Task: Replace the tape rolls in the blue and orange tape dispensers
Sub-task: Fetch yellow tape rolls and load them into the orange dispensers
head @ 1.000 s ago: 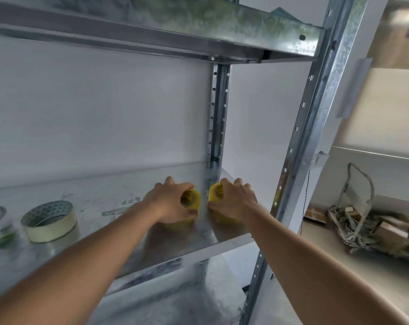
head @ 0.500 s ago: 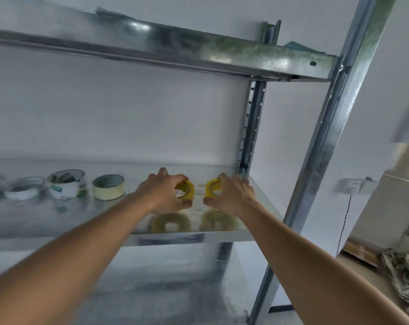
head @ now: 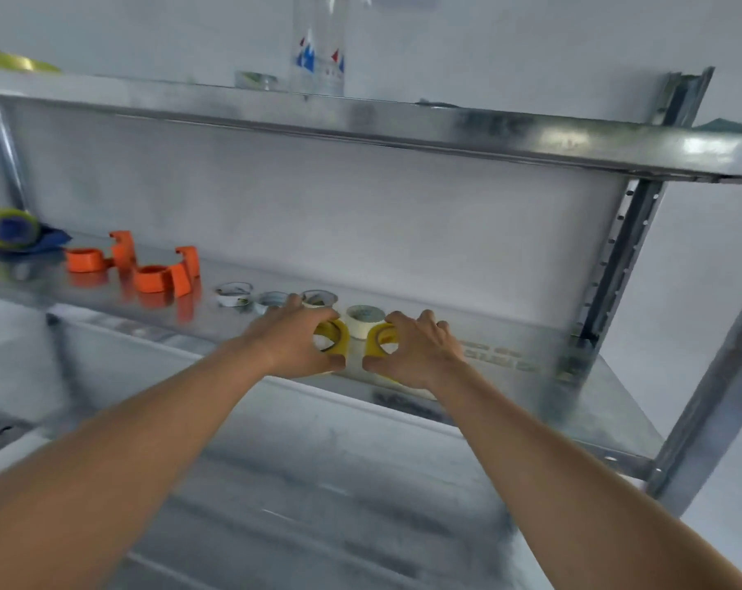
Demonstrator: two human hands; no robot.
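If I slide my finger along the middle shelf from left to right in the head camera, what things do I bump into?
Yellow-and-blue dispenser → orange dispenser pieces → small whitish tape rolls → left hand with a yellow roll → cream tape roll → right hand with another yellow roll.

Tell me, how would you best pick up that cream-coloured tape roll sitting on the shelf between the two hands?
The cream tape roll seems to lie flat on the metal shelf, its hole facing up. Probably come from above and pinch across its outer wall, or hook a finger into the hole. The left hand and right hand, each holding a yellow roll, crowd its sides.
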